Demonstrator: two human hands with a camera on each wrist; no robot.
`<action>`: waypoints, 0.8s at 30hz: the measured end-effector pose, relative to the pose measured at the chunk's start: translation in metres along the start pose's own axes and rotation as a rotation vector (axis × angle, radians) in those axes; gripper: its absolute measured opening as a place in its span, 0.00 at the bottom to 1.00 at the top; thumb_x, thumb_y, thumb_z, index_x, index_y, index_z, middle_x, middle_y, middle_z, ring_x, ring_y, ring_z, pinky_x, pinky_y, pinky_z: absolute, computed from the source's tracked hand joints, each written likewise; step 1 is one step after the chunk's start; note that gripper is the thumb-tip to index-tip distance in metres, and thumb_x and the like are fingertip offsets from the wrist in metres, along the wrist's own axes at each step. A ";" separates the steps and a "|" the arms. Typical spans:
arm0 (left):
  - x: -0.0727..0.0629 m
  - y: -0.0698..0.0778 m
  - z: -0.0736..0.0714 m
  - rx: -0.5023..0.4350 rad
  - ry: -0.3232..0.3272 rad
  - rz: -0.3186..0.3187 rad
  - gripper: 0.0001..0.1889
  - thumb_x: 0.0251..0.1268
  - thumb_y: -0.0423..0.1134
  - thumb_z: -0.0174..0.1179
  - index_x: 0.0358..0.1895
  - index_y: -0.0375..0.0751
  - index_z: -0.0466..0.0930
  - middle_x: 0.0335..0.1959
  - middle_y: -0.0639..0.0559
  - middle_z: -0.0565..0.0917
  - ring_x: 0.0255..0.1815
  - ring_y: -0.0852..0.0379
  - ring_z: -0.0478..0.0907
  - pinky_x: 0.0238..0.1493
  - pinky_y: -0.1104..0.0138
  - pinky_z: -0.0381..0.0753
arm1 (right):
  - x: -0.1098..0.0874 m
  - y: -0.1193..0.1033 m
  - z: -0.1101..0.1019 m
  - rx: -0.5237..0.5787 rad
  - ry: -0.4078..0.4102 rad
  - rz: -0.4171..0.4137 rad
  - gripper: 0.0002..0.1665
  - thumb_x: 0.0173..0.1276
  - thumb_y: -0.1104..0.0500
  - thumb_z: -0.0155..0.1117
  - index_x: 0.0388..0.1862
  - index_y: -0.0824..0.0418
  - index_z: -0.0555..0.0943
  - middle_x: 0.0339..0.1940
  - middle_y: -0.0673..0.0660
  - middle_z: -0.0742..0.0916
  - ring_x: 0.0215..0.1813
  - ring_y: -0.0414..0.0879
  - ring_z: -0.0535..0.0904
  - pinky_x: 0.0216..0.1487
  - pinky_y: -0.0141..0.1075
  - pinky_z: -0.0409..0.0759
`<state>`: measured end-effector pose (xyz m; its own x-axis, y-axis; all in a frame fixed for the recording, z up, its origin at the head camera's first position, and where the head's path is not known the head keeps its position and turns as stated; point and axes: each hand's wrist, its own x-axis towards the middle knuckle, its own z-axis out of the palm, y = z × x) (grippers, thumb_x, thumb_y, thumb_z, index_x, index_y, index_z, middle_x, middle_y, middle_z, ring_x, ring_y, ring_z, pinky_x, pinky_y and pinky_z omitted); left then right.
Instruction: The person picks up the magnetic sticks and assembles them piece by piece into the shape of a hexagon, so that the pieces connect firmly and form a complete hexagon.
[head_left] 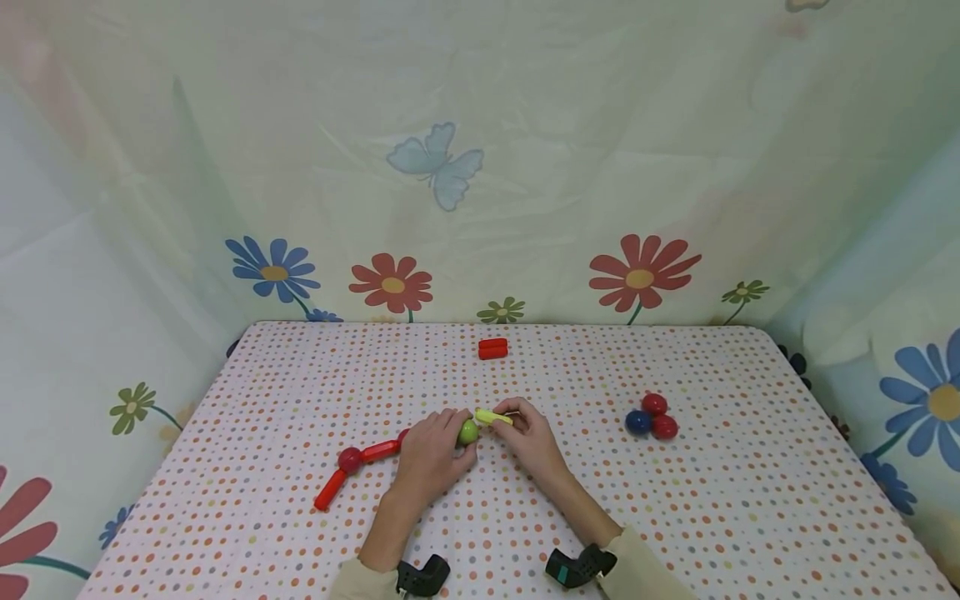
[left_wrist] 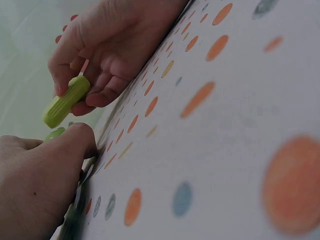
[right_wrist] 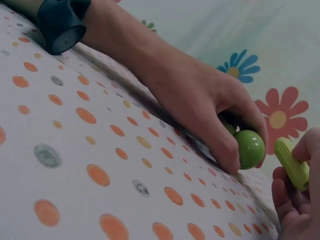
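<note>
My left hand (head_left: 431, 450) grips a glossy green ball (right_wrist: 250, 149) between thumb and fingers, low over the table. Behind that ball, a bit of another yellow-green piece (right_wrist: 229, 126) shows in the right wrist view, mostly covered by the fingers. A short ribbed yellow-green stick (left_wrist: 66, 101) is pinched in my right hand (head_left: 536, 442), one end pointing toward the ball with a small gap between them. Left of my left hand runs a chain of a red stick (head_left: 330, 490), a red ball (head_left: 350, 460) and another red stick (head_left: 381, 451); its right end goes behind the hand.
Two red sticks (head_left: 492, 348) lie side by side near the table's back edge. On the right, a blue ball (head_left: 638, 422) sits against two red balls (head_left: 664, 427). A dotted cloth (head_left: 570, 375) covers the table, and a flowered curtain (head_left: 540, 208) hangs behind it.
</note>
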<state>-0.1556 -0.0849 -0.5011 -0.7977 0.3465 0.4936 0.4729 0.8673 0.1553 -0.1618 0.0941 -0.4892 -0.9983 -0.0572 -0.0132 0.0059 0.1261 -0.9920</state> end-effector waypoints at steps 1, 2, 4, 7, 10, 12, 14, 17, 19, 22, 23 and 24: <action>0.000 0.000 0.000 0.004 0.002 0.001 0.18 0.55 0.48 0.64 0.51 0.52 0.79 0.36 0.60 0.82 0.30 0.64 0.72 0.32 0.72 0.73 | -0.001 0.000 0.000 -0.009 0.003 -0.010 0.12 0.67 0.64 0.62 0.49 0.62 0.76 0.53 0.59 0.80 0.49 0.42 0.80 0.47 0.23 0.78; 0.000 0.000 0.000 0.005 0.007 0.004 0.18 0.55 0.48 0.64 0.50 0.52 0.79 0.36 0.60 0.82 0.30 0.64 0.72 0.32 0.72 0.73 | -0.001 0.000 0.000 -0.018 0.007 -0.022 0.12 0.67 0.64 0.61 0.49 0.62 0.76 0.53 0.58 0.80 0.49 0.42 0.80 0.47 0.23 0.78; 0.000 0.000 0.000 0.010 0.007 0.005 0.18 0.55 0.48 0.64 0.50 0.53 0.79 0.36 0.60 0.81 0.30 0.65 0.72 0.32 0.72 0.73 | -0.002 0.001 0.001 -0.043 0.019 -0.042 0.12 0.67 0.65 0.61 0.48 0.62 0.77 0.52 0.58 0.80 0.49 0.42 0.79 0.47 0.22 0.77; -0.001 0.000 0.000 0.013 0.003 0.000 0.18 0.55 0.48 0.64 0.50 0.53 0.79 0.36 0.60 0.81 0.30 0.65 0.72 0.32 0.73 0.73 | -0.003 0.001 0.003 -0.062 0.041 -0.059 0.11 0.66 0.65 0.61 0.47 0.62 0.78 0.51 0.57 0.81 0.47 0.41 0.78 0.47 0.22 0.76; -0.001 0.000 -0.001 0.010 -0.006 -0.006 0.18 0.55 0.48 0.64 0.50 0.53 0.78 0.36 0.60 0.81 0.30 0.65 0.72 0.32 0.73 0.73 | -0.003 0.000 0.003 -0.064 0.060 -0.055 0.10 0.65 0.66 0.61 0.46 0.61 0.78 0.50 0.56 0.81 0.46 0.40 0.77 0.46 0.22 0.76; -0.001 -0.001 -0.001 0.005 -0.012 -0.008 0.18 0.56 0.48 0.64 0.50 0.53 0.78 0.36 0.60 0.81 0.30 0.65 0.71 0.32 0.73 0.73 | -0.002 -0.001 0.003 -0.059 0.063 -0.049 0.09 0.65 0.66 0.60 0.44 0.60 0.79 0.49 0.56 0.82 0.46 0.40 0.77 0.47 0.22 0.76; -0.001 -0.001 -0.001 0.002 -0.016 -0.009 0.17 0.56 0.48 0.64 0.50 0.53 0.78 0.36 0.60 0.81 0.30 0.65 0.71 0.32 0.73 0.73 | -0.002 0.000 0.004 -0.061 0.066 -0.046 0.09 0.65 0.67 0.60 0.44 0.60 0.79 0.49 0.56 0.82 0.46 0.41 0.78 0.46 0.23 0.76; -0.001 -0.001 -0.001 0.002 -0.020 -0.007 0.17 0.56 0.48 0.63 0.50 0.52 0.78 0.36 0.60 0.81 0.30 0.65 0.71 0.32 0.73 0.73 | -0.001 0.000 0.004 -0.068 0.068 -0.047 0.09 0.64 0.67 0.59 0.43 0.60 0.79 0.48 0.57 0.82 0.47 0.42 0.78 0.47 0.23 0.76; -0.001 -0.001 -0.001 0.003 -0.017 -0.005 0.17 0.56 0.48 0.63 0.50 0.52 0.78 0.36 0.60 0.81 0.30 0.65 0.71 0.32 0.73 0.73 | -0.001 0.000 0.004 -0.078 0.070 -0.049 0.09 0.64 0.67 0.59 0.43 0.60 0.79 0.48 0.56 0.82 0.47 0.42 0.78 0.46 0.22 0.76; -0.001 0.000 -0.001 -0.001 -0.012 -0.003 0.17 0.56 0.47 0.64 0.50 0.52 0.78 0.36 0.60 0.81 0.30 0.65 0.71 0.32 0.73 0.72 | -0.001 0.001 0.003 -0.089 0.070 -0.053 0.10 0.64 0.67 0.59 0.43 0.60 0.79 0.48 0.56 0.82 0.47 0.42 0.78 0.46 0.22 0.76; -0.001 0.000 -0.001 -0.001 -0.009 -0.002 0.17 0.56 0.47 0.64 0.50 0.52 0.78 0.36 0.60 0.81 0.30 0.64 0.71 0.32 0.73 0.72 | -0.001 0.002 0.003 -0.093 0.071 -0.054 0.10 0.64 0.67 0.59 0.43 0.60 0.79 0.48 0.56 0.81 0.47 0.42 0.78 0.46 0.22 0.76; 0.000 0.000 -0.001 0.000 -0.006 -0.001 0.17 0.56 0.47 0.64 0.50 0.52 0.79 0.36 0.60 0.81 0.30 0.65 0.71 0.32 0.73 0.72 | 0.000 0.002 0.003 -0.095 0.071 -0.055 0.10 0.64 0.68 0.59 0.43 0.60 0.79 0.48 0.56 0.81 0.46 0.42 0.77 0.46 0.23 0.76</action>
<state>-0.1551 -0.0853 -0.5007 -0.8004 0.3483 0.4880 0.4723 0.8676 0.1554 -0.1613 0.0916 -0.4917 -0.9986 0.0029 0.0526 -0.0507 0.2184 -0.9745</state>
